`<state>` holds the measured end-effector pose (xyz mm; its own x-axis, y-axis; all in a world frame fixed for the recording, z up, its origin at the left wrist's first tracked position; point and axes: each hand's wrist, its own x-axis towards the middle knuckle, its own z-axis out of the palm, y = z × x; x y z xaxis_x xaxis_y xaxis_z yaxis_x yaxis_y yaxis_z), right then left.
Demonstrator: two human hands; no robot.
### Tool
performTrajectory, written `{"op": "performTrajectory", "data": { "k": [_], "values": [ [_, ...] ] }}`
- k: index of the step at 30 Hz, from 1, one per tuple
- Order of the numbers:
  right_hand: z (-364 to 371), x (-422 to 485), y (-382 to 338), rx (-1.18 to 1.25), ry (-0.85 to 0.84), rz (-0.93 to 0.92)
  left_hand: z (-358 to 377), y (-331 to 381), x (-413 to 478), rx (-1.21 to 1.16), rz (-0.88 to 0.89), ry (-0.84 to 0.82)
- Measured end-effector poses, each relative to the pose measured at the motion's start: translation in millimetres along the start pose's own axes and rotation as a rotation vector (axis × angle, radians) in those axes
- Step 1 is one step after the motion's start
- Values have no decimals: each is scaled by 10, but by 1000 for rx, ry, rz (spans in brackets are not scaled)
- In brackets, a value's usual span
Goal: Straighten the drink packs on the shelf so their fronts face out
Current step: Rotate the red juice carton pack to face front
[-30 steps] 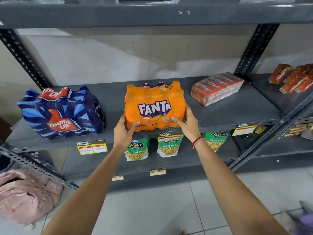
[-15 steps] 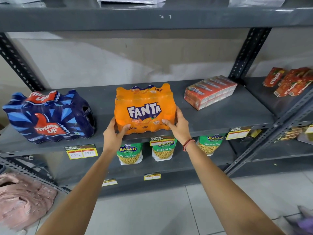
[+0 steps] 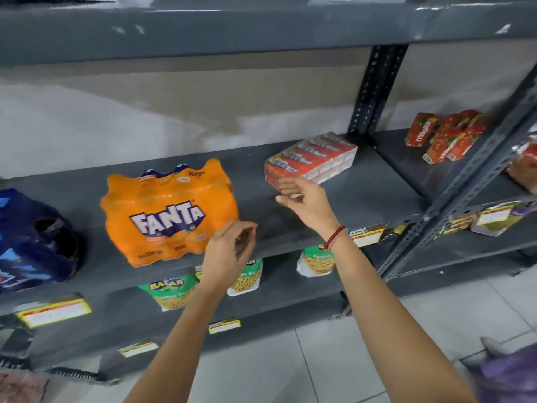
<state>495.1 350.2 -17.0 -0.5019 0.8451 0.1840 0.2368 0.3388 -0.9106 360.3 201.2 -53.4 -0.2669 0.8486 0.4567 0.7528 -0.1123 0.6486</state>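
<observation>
Reaching w/ both hands empty, right hand (image 3: pixel 308 203) spread by red carton pack (image 3: pixel 311 159), left hand (image 3: pixel 229 251) loose.

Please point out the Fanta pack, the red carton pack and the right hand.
Fanta pack (image 3: pixel 167 218): head view, front logo.
Red carton pack (image 3: pixel 312 159): head view, top face.
Right hand (image 3: pixel 308 203): head view, its back.

Your left hand (image 3: pixel 229 251) hangs loosely curled, empty, just right of the Fanta pack (image 3: pixel 168 213), whose logo faces out on the grey shelf (image 3: pixel 363 199). Your right hand (image 3: pixel 308 202), fingers spread, reaches at the near end of the red carton pack (image 3: pixel 313 158), which lies angled; contact cannot be told through blur. Dark blue pack (image 3: pixel 32 237) sits at left edge. Green snack pouches (image 3: pixel 171 289) hang on the shelf below
</observation>
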Motion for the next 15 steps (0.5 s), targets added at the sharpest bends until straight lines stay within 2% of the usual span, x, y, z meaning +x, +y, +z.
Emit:
{"op": "performTrajectory", "data": {
  "k": [2,4,7,10,12,15],
  "values": [
    [-348,136,143,-13,132,5,225,117,282,-26,21,-47],
    [-631,281,273,-28,246,45,421,238,554,-85,-4,-27],
    [-985,602,493,-124,378,106,751,371,1042,-176,-166,27],
    [-1120,952,601,-249,356,156,1000,267,1450,-292,-506,-3],
    [-1209,1239,696,-300,283,262,1200,205,1714,-398,-675,48],
    [-1280,1522,926,-298,161,406,1418,216,1835,-408,-716,111]
  ]
}}
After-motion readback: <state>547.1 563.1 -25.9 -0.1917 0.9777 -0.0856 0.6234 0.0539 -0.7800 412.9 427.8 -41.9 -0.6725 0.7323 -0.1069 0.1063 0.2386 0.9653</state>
